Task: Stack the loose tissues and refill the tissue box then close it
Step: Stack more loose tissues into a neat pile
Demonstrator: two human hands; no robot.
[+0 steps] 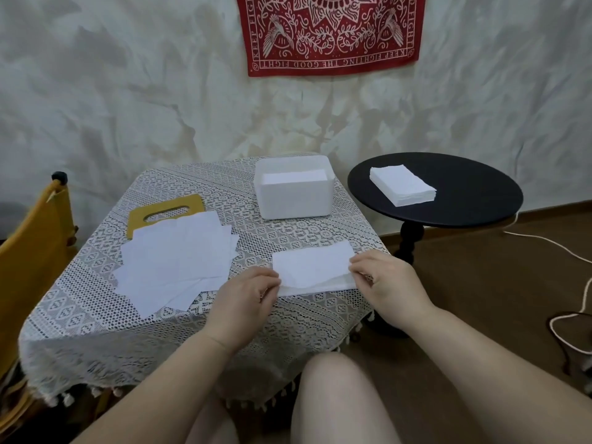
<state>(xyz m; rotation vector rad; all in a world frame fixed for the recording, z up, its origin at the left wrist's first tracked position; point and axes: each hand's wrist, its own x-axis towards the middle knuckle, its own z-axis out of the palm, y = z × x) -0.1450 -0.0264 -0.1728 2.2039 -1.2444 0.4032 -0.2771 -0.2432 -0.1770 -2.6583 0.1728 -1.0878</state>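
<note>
— What are the hands doing with the tissues?

— Both are working at the small stack of tissues (315,267) near the front right of the lace-covered table (198,318). The left hand (248,296) is pinching the stack's left end, thumb and fingers curled in on the paper. The right hand (382,278) is pinching the right end in the same way, fingertips closed on the edge.

— Which way is the stack lying?

— Flat, with its long axis running left to right between the two hands, slightly tilted so the right end is sitting a bit farther back.

— And the rest of the tissues?

— A loose, fanned-out heap of tissues (179,267) is lying to the left, partly covering a yellow lid (144,216) with a slot. The white tissue box (294,190) is standing open at the back of the table, tissues inside. Another neat pile (402,185) is sitting on the black round table (464,206) to the right.
</note>
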